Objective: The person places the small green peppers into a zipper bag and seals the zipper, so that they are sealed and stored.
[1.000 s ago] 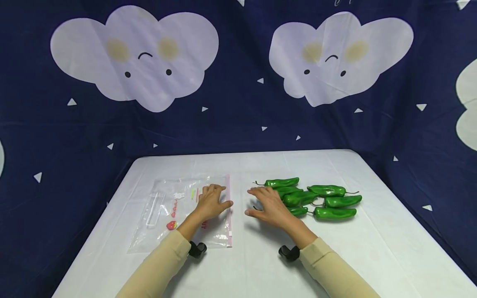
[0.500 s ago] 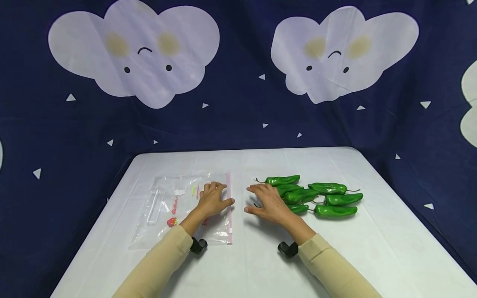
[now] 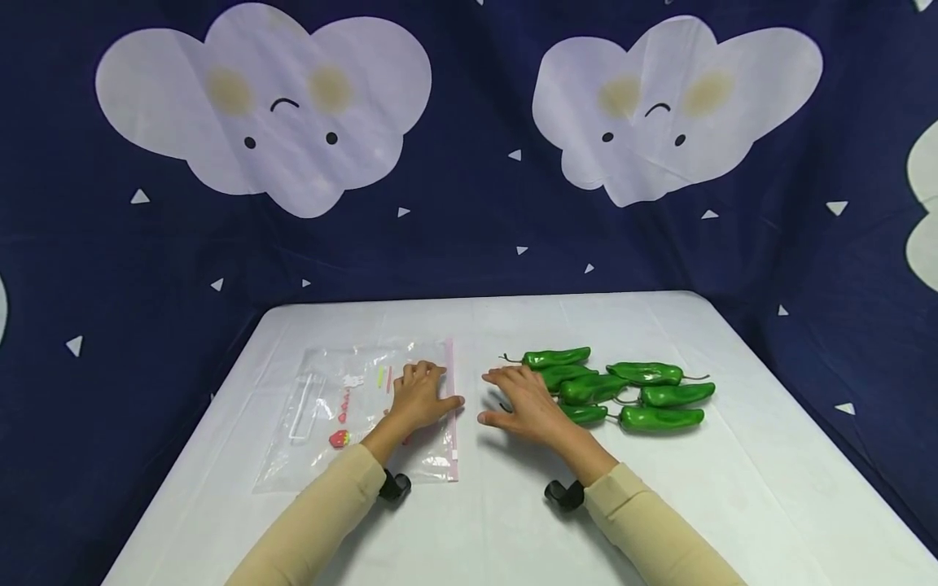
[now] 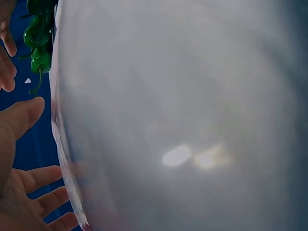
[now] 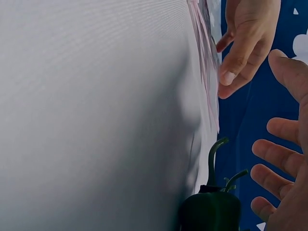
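Note:
A clear zip bag [image 3: 311,468] with a pink closure strip and small strawberry prints lies flat on the left half of the table. Over its right part hovers or rests my left hand [image 3: 419,397], thumb out toward the strip; contact with the plastic cannot be told. Several green peppers [image 3: 659,419] lie in a loose cluster on the right. My right hand [image 3: 529,405] is at the cluster's left side, fingers spread and holding nothing, hiding part of the nearest peppers. In the right wrist view a pepper [image 5: 210,211] with its stem appears below the fingers.
The white table [image 3: 476,537] has rounded far corners. Behind it hangs a dark blue cloth [image 3: 469,163] printed with clouds and triangles. A black wrist camera [image 3: 564,495] sits under the right wrist, another camera [image 3: 396,487] under the left.
The left hand has shifted very slightly right and the right hand very slightly left. The head view has tilted a little. The bag and peppers stay put.

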`<state>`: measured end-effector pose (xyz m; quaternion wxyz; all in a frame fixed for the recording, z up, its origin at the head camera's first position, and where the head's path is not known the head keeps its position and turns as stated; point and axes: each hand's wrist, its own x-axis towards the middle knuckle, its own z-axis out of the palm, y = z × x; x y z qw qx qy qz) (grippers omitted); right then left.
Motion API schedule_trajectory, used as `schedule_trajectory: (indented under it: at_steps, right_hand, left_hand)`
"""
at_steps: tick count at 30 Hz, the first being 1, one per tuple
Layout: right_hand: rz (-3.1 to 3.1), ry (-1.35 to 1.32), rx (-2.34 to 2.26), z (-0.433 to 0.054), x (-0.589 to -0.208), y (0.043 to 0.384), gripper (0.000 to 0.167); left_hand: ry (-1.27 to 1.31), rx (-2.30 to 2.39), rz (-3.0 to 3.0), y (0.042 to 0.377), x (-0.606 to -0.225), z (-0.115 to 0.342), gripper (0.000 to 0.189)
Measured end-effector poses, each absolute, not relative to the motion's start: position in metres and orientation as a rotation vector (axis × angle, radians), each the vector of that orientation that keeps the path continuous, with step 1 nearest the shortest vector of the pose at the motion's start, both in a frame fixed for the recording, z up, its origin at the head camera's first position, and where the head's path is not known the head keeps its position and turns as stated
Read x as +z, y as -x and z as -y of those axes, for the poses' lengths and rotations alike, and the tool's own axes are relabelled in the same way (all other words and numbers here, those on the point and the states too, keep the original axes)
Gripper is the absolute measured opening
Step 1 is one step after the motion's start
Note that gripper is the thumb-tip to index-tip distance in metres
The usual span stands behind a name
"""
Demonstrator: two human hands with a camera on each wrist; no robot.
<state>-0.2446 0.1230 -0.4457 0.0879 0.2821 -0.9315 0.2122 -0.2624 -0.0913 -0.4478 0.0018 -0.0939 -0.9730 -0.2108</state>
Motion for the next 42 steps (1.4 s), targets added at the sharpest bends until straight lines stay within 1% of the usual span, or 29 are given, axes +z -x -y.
schedule_trajectory:
  at_steps: [23, 42]
  right_hand:
    - [2.711, -0.866, 0.622, -0.122, -0.450, 0.242, 0.063]
    - [2.759, -0.888, 0.600, -0.118, -0.453, 0.246, 0.065]
  left_hand:
    - [0.271, -0.603, 3.029, 0.261, -0.459, 0.089, 0.073]
    - [0.245, -0.748, 3.002, 0.260, -0.459, 0.091, 0.059]
